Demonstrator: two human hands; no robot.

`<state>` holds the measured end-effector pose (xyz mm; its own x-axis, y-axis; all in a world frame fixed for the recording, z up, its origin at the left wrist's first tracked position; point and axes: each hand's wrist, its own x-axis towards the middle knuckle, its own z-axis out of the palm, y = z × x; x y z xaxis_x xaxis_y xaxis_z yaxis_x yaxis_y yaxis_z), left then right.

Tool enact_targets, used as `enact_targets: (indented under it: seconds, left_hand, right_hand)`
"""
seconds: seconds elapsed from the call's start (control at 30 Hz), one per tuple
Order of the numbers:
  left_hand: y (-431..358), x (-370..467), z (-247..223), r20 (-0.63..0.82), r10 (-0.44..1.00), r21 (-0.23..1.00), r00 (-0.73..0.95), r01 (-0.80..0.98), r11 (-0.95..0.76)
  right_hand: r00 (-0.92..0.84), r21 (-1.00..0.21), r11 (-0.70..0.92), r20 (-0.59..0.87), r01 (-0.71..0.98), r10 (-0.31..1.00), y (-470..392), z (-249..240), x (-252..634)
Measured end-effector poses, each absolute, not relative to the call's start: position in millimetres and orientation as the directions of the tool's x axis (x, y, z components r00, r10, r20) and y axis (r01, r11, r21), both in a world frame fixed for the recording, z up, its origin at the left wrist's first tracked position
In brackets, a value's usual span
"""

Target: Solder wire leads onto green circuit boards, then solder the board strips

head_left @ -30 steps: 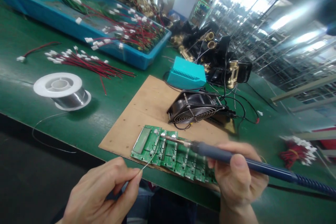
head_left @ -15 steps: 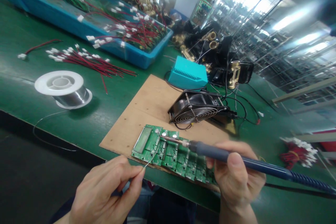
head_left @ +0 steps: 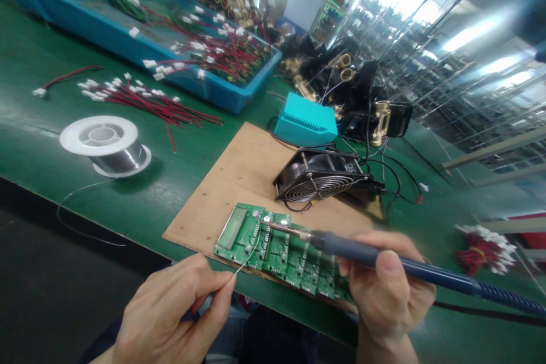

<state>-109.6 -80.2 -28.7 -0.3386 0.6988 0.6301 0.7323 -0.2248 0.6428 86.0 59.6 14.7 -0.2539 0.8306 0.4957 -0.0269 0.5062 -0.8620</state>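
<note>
Between thumb and forefinger, my left hand point(head_left: 183, 301) pinches a thin solder wire point(head_left: 251, 253) whose far end reaches up onto a green circuit board point(head_left: 244, 239). My right hand point(head_left: 388, 284) is closed around the handle of a soldering iron point(head_left: 350, 247). The iron's tip rests at or just above the upper right part of that board, close to the wire's end. Several more boards point(head_left: 301, 264) lie overlapped in a row to the right, partly behind the iron and my right fingers. The leftmost board carries a pale display point(head_left: 234, 227).
Under the boards lies a brown board point(head_left: 205, 205). A black fan point(head_left: 319, 176) and a teal box point(head_left: 305, 119) stand behind. Left are a solder spool point(head_left: 102, 145), red wire leads point(head_left: 145, 103) and a blue tray point(head_left: 170, 77). Brass-and-black parts fill the back; bundled leads point(head_left: 482, 250) lie right.
My right hand and the soldering iron have shifted very slightly right and down. The left hand stays in place with the solder wire. The view has moved a little.
</note>
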Motion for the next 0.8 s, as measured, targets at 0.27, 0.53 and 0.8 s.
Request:
enact_targets:
  seconds: [0.27,0.53,0.8]
  left_hand:
    - [-81.1,-108.8,-33.8,0.621,0.712,0.639,-0.328,0.738,-0.218]
    - [-80.7,-111.0,-34.2,0.638,0.709,0.631,-0.300,0.731,-0.258]
    - [-80.5,-110.5,-34.2,0.622,0.716,0.636,-0.317,0.737,-0.227]
  right_hand:
    - [-0.280,-0.864,0.503,0.485,-0.009,0.828,58.9,14.2,86.8]
    - [-0.301,-0.859,0.511,0.490,-0.008,0.818,58.7,13.6,86.3]
    - [-0.299,-0.846,0.533,0.513,-0.017,0.805,59.8,13.9,86.2]
